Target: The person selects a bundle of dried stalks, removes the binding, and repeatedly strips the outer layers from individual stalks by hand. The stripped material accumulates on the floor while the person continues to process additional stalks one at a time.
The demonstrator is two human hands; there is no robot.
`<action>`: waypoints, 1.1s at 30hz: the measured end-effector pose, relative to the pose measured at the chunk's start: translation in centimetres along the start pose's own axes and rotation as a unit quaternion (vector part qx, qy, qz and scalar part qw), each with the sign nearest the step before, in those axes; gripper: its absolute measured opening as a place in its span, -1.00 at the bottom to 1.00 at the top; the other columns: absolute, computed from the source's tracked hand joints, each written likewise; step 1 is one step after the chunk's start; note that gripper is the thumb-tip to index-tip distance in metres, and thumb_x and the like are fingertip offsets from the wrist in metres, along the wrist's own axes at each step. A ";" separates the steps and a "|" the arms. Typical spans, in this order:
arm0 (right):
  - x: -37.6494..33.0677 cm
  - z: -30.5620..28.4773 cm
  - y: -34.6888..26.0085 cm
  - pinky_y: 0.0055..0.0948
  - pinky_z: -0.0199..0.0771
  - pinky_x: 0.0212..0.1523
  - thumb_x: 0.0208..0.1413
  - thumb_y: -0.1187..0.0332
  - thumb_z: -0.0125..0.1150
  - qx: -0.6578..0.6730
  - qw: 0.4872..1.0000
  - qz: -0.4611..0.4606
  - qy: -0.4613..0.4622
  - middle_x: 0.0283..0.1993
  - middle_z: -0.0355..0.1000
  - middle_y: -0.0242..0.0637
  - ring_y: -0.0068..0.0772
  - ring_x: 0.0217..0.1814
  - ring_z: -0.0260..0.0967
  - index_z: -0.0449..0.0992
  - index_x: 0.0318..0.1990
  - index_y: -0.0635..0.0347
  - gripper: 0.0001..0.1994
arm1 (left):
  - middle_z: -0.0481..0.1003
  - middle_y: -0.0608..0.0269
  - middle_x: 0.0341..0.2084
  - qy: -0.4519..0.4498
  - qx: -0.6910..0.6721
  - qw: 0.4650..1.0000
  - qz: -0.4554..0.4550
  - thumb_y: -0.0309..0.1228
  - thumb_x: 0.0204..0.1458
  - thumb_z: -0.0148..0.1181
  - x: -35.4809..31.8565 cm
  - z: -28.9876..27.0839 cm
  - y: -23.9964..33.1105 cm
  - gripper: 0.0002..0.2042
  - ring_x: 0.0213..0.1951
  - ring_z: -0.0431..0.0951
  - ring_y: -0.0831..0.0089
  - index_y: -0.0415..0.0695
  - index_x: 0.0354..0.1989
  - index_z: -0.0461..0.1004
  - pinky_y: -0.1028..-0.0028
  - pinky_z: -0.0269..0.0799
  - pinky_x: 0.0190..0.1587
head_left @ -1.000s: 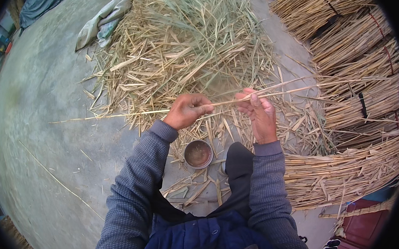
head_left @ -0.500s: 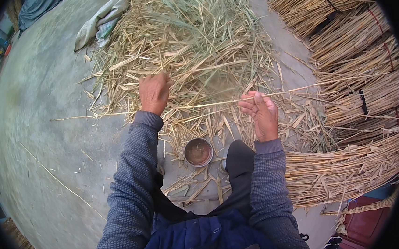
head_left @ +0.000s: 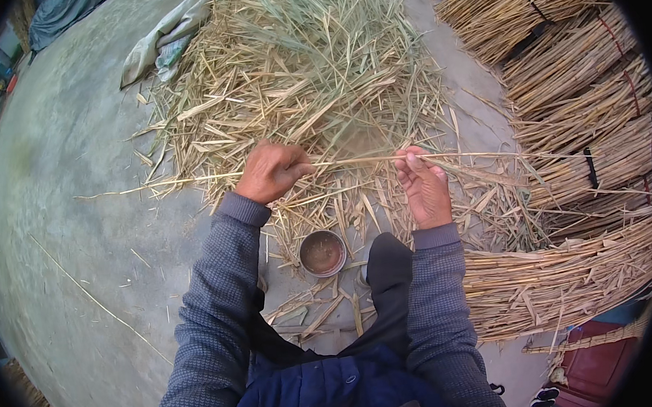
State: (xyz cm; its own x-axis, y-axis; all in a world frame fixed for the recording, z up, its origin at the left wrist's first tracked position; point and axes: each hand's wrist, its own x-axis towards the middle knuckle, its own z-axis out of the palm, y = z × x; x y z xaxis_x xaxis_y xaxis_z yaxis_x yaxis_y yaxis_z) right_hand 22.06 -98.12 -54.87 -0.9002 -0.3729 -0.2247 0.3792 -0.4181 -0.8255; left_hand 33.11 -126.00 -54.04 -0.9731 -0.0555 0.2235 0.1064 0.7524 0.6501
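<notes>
A long, thin dry reed stalk (head_left: 357,160) stretches sideways in front of me, its tip pointing out over the floor on the left. My left hand (head_left: 272,171) is closed around it, thumb and fingers pressed together, knuckles up. Thumb and fingertips of my right hand (head_left: 425,188) pinch the same stalk farther right, palm turned up; a dry leaf blade (head_left: 477,172) trails off beside that hand. Beneath and beyond the stalk spreads a big heap of stripped leaves and husks (head_left: 278,77), green toward the far side.
A round metal bowl (head_left: 322,253) stands on the floor between my feet. Tied reed bundles (head_left: 578,99) are stacked at the right, with loose stalks (head_left: 562,284) laid nearer me. A pale sack (head_left: 163,36) lies at the heap's far left. One stalk (head_left: 100,301) rests on the concrete.
My left hand has come down and rightward from over the heap onto the stalk, closer to my right hand. The fingers of my right hand have drawn together into a tighter pinch.
</notes>
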 end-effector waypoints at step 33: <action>0.0 0.2 1.4 -0.60 0.58 -0.34 0.21 0.31 0.26 -0.139 0.990 0.005 0.029 -0.27 0.54 -0.12 -0.44 -0.33 0.56 0.40 -0.06 0.39 -0.69 | 0.62 0.27 -0.51 0.296 -0.306 0.890 -0.165 -0.41 0.00 0.35 0.7 -0.7 -2.3 -0.88 -0.53 0.53 0.55 -0.16 -0.36 0.56 0.57 0.38 -0.49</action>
State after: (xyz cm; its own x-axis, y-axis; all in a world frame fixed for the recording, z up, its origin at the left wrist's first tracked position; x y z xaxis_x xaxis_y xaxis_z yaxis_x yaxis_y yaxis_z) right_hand 22.61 -98.86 -55.96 -0.9105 -0.3240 -0.2568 0.3224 -0.1678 -0.9316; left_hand 32.35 -128.22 -54.82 -0.7126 -0.6798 0.1734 0.1026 0.1435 0.9843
